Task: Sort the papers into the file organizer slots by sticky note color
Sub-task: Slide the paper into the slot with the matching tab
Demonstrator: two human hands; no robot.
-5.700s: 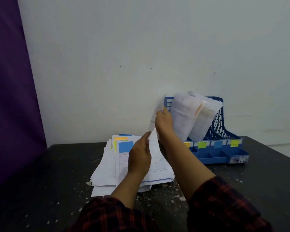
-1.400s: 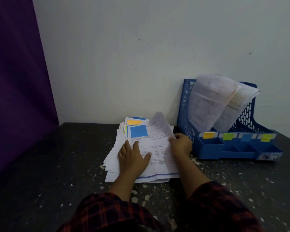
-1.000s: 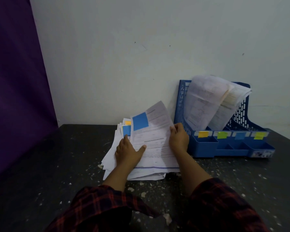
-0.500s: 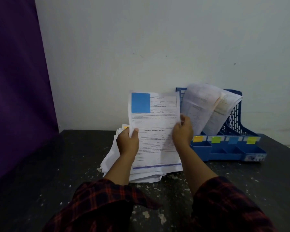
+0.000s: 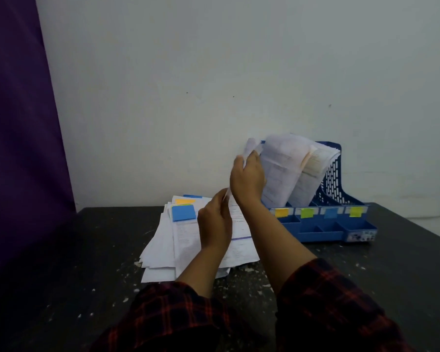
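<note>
I hold one sheet of paper (image 5: 249, 148) edge-on between both hands, just left of the blue file organizer (image 5: 333, 181). My right hand (image 5: 248, 177) grips its upper part next to the organizer's left wall. My left hand (image 5: 215, 224) pinches its lower edge above the paper pile (image 5: 178, 240). The pile's top sheet carries a blue sticky note (image 5: 184, 212); an orange note (image 5: 184, 201) shows behind it. Curled papers (image 5: 282, 171) stand in the organizer's left slots. Slot labels run orange (image 5: 281, 212), green (image 5: 307, 212), blue (image 5: 330, 212), yellow (image 5: 355, 211).
The dark table (image 5: 87, 250) is speckled with white flecks. A white wall (image 5: 214, 72) stands right behind the organizer and pile. A purple curtain (image 5: 18, 123) hangs at the left. The organizer's front tray (image 5: 323, 228) holds small compartments.
The sheet with the blue note has been lifted off the pile, turned edge-on and carried right to the organizer. My right hand rose with it; my left hand followed.
</note>
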